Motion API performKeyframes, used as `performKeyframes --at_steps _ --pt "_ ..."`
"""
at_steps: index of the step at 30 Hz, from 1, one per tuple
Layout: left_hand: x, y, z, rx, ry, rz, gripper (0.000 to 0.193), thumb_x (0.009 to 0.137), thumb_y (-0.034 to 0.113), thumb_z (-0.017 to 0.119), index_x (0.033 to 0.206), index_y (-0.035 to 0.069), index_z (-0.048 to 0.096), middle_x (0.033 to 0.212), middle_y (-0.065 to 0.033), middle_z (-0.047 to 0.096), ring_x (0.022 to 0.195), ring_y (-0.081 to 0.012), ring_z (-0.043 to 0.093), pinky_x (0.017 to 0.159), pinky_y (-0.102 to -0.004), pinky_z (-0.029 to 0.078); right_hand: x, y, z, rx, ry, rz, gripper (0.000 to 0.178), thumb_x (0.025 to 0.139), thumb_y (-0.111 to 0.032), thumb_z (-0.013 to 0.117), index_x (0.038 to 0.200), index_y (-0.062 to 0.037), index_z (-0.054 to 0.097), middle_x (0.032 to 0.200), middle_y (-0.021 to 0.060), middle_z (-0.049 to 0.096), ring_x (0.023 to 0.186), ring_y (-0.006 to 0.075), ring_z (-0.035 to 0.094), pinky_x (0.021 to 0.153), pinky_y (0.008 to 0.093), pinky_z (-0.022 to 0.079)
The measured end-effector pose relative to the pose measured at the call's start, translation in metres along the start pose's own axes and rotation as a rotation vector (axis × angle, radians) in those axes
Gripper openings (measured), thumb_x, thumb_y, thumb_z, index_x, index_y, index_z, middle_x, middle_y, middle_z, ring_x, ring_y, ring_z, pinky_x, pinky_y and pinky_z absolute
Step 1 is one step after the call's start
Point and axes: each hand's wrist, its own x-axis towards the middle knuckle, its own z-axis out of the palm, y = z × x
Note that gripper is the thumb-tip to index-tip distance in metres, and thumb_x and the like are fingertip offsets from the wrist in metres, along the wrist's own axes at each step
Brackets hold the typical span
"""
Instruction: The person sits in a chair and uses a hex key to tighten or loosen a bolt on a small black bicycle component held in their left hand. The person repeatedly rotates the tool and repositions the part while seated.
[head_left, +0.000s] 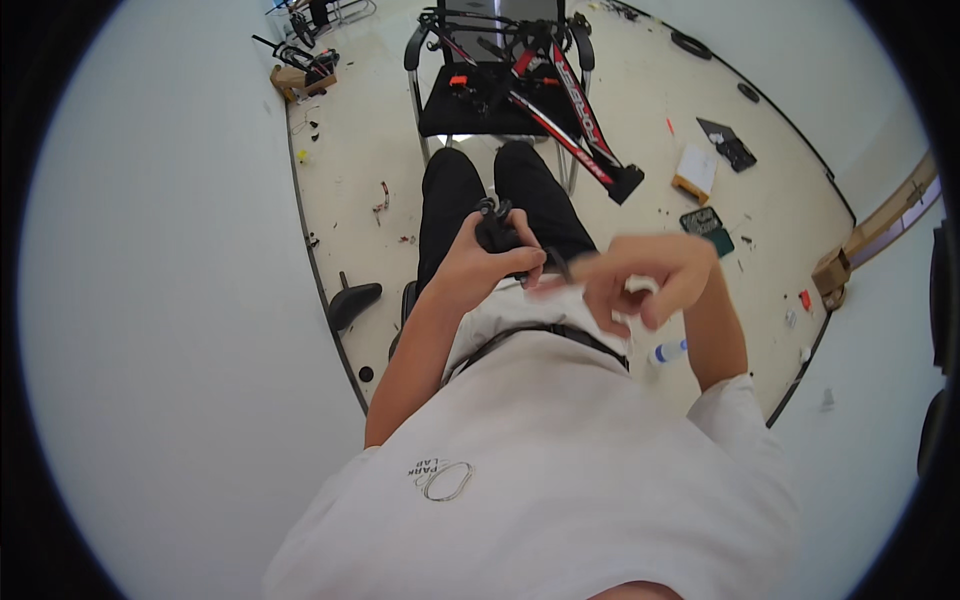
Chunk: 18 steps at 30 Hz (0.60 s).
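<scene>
Above my lap, my left hand [485, 258] is closed around a small black bicycle part [496, 228], likely a brake or shift lever unit. My fingers cover much of it, so its exact kind is unclear. A dark lever-like piece [556, 264] sticks out on its right side. Just to the right hovers my right hand [650, 278], smeared by motion. Its fingers are loosely bent and apart, with nothing visible between them. The blurred fingertips point toward the dark piece; whether they touch it is unclear.
Ahead, a black chair [450, 110] carries a red and black bicycle frame [570, 115]. A saddle [352, 303] lies by the left wall. On the right floor are a bottle [668, 351], a green tool case [707, 230], a white box [695, 172] and a cardboard box [831, 270].
</scene>
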Motion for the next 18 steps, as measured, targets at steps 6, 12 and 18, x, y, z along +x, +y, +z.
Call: performKeyframes --at_steps 6,12,18 --pt "0.000 0.003 0.006 -0.061 -0.069 0.060 0.014 0.075 -0.005 0.068 0.072 -0.001 0.055 0.065 -0.0100 0.059 0.058 -0.0187 0.061 0.055 -0.0309 0.050 0.002 0.022 -0.011 -0.264 0.469 0.396 0.046 0.096 -0.033 0.047 0.131 -0.0038 0.054 0.062 -0.0004 0.051 0.057 0.0084 0.050 0.053 0.0254 0.039" --pt "0.000 0.005 0.004 0.115 -0.002 -0.007 0.015 0.074 -0.004 0.069 0.071 -0.001 0.054 0.065 -0.0097 0.059 0.060 -0.0180 0.061 0.055 -0.0308 0.051 -0.002 -0.002 0.005 0.015 0.085 0.026 0.062 0.090 -0.019 0.052 0.146 -0.0020 0.033 0.066 0.0054 0.058 0.057 0.0107 0.054 0.053 0.0244 0.040" --pt "0.001 0.003 0.007 0.014 -0.056 0.063 0.014 0.074 -0.004 0.068 0.071 -0.002 0.055 0.064 -0.0100 0.059 0.059 -0.0174 0.060 0.056 -0.0303 0.050 -0.002 0.022 -0.011 -0.322 0.360 0.420 0.055 0.092 -0.031 0.053 0.136 0.0006 0.046 0.064 0.0046 0.059 0.053 0.0108 0.052 0.050 0.0248 0.039"
